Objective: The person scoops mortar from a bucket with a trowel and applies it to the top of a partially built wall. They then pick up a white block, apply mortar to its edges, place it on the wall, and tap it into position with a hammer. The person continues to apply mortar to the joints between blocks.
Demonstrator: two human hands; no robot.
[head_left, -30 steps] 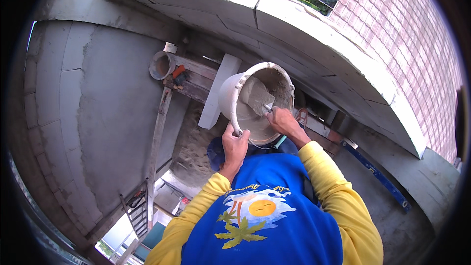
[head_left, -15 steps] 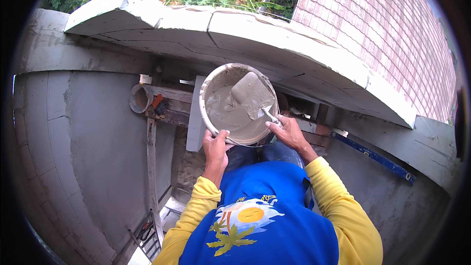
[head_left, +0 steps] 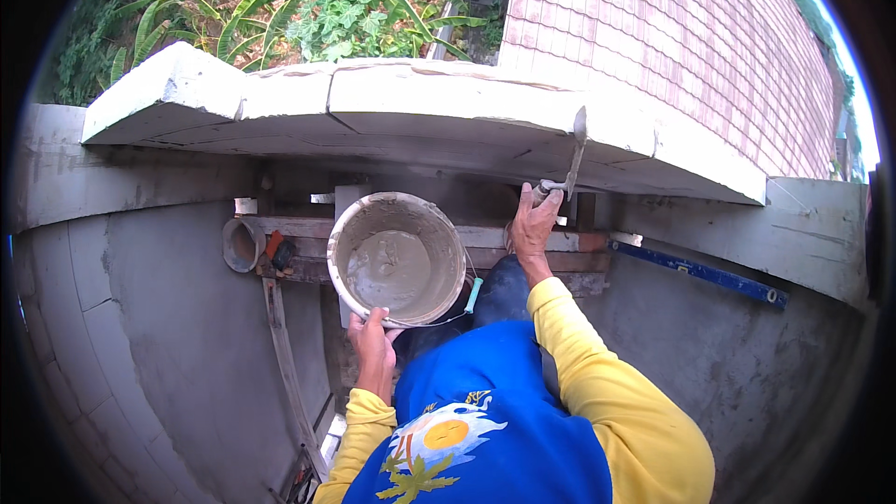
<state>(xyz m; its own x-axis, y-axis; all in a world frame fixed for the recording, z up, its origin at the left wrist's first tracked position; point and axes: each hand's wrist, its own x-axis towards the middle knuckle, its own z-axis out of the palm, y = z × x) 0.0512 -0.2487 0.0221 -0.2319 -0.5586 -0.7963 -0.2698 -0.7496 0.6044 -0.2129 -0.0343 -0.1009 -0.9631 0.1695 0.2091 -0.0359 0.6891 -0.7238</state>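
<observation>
My left hand (head_left: 373, 347) grips the near rim of a round bucket (head_left: 347, 291). Wet grey mortar (head_left: 390, 266) lies inside it, and its wire handle with a green grip (head_left: 474, 295) hangs down on the right side. In my right hand (head_left: 534, 229) is a trowel (head_left: 578, 151), held by its handle with the fingers wrapped round. Its blade is seen nearly edge-on, pointing up in front of the pale block wall. Whether mortar sits on the blade's far face is hidden.
The pale block wall (head_left: 411, 98) curves across ahead, with a tiled roof (head_left: 644, 47) and plants beyond. Wooden planks (head_left: 504, 247) run below it. A small round container (head_left: 242, 245) and an orange-and-black tool (head_left: 277, 247) rest at left; a blue spirit level (head_left: 700, 273) lies at right.
My right hand has lifted the trowel out of the bucket and moved it forward and right, turning the blade on edge. The bucket sits lower and further left in view, still in my left hand.
</observation>
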